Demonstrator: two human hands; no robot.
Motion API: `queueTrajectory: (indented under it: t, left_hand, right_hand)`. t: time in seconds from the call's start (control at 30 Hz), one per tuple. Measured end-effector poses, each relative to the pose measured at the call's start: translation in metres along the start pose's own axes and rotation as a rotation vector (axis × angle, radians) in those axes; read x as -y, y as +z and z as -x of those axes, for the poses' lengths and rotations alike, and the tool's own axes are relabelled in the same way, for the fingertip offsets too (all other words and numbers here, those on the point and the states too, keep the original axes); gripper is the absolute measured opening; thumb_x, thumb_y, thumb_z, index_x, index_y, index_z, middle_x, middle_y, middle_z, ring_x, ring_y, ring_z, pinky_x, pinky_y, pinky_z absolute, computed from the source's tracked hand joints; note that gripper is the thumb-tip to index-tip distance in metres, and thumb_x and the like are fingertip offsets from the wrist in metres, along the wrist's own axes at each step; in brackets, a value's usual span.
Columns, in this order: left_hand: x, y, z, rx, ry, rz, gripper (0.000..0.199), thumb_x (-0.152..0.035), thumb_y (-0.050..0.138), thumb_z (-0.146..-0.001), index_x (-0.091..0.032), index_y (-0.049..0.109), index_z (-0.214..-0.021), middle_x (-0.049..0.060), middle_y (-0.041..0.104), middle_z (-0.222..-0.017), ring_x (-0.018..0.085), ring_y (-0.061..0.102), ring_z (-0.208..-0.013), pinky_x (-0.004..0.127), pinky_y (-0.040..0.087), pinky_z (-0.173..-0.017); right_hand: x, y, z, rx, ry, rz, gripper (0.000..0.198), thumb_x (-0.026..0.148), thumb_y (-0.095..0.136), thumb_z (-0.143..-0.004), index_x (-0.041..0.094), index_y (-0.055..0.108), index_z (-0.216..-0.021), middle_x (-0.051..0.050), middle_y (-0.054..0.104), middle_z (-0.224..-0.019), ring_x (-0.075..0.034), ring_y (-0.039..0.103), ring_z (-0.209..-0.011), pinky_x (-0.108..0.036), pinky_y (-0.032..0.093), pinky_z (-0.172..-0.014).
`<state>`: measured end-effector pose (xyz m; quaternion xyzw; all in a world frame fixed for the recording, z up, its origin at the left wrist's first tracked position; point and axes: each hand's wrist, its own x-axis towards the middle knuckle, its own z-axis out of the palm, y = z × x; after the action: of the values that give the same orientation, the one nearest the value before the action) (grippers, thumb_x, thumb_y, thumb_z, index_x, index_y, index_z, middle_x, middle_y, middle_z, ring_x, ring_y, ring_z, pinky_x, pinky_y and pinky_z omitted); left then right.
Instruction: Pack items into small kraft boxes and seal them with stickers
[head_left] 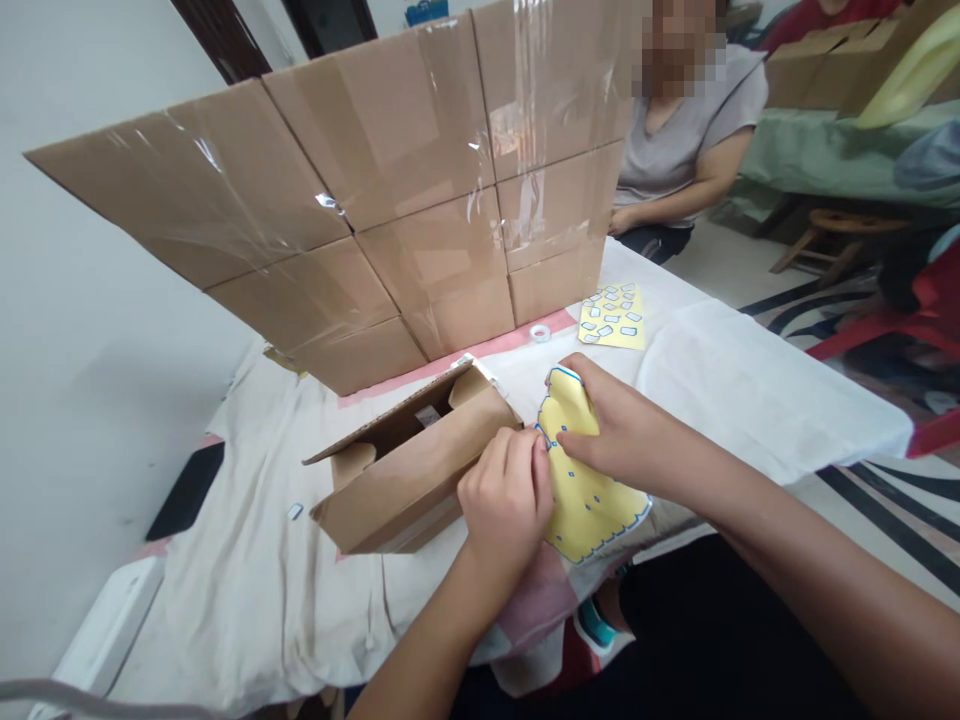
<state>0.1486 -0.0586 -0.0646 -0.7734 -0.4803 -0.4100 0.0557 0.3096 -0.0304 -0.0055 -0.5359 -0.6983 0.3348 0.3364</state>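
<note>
A yellow paper cutout (577, 500) with a scalloped blue edge and small blue marks is held up over the near side of the table. My right hand (611, 425) grips its upper part, with the thumb lying across the front. At the cutout's left edge, my left hand (506, 490) is closed with the fingers curled, pinching the paper there; the fingertips are partly hidden. Just left of that hand stands an open cardboard box (405, 480), its lid flap raised and a small pale piece visible inside.
A tall taped cardboard panel (427, 200) stands behind the box. A tape roll (540, 333) and a yellow sheet with white pieces (637, 325) lie on the white cloth (720, 380). A dark flat object (187, 490) is at left. Beyond the table sits a person (690, 150).
</note>
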Motion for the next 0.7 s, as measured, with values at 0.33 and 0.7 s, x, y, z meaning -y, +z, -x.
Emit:
queueTrajectory:
  t: [0.33, 0.7]
  left_hand:
    - [0.001, -0.003, 0.000, 0.029, 0.004, 0.034, 0.011, -0.017, 0.050, -0.096, -0.020, 0.059, -0.089, 0.000, 0.062, -0.077, 0.012, 0.057, -0.066, 0.025, 0.038, -0.061]
    - [0.004, -0.016, 0.003, 0.031, -0.098, 0.104, 0.015, -0.015, 0.043, -0.098, -0.021, 0.053, -0.089, -0.001, 0.056, -0.077, 0.011, 0.054, -0.067, 0.023, 0.040, -0.064]
  right_hand:
    - [0.003, -0.003, -0.001, 0.069, 0.039, -0.002, 0.040, 0.009, 0.060, -0.072, 0.023, 0.046, -0.106, 0.000, 0.060, -0.086, -0.020, 0.060, -0.077, -0.031, 0.047, -0.067]
    - [-0.051, -0.046, -0.041, 0.180, -0.136, 0.210, 0.057, 0.013, 0.068, -0.070, 0.025, 0.055, -0.124, -0.006, 0.067, -0.113, -0.029, 0.064, -0.101, -0.035, 0.050, -0.081]
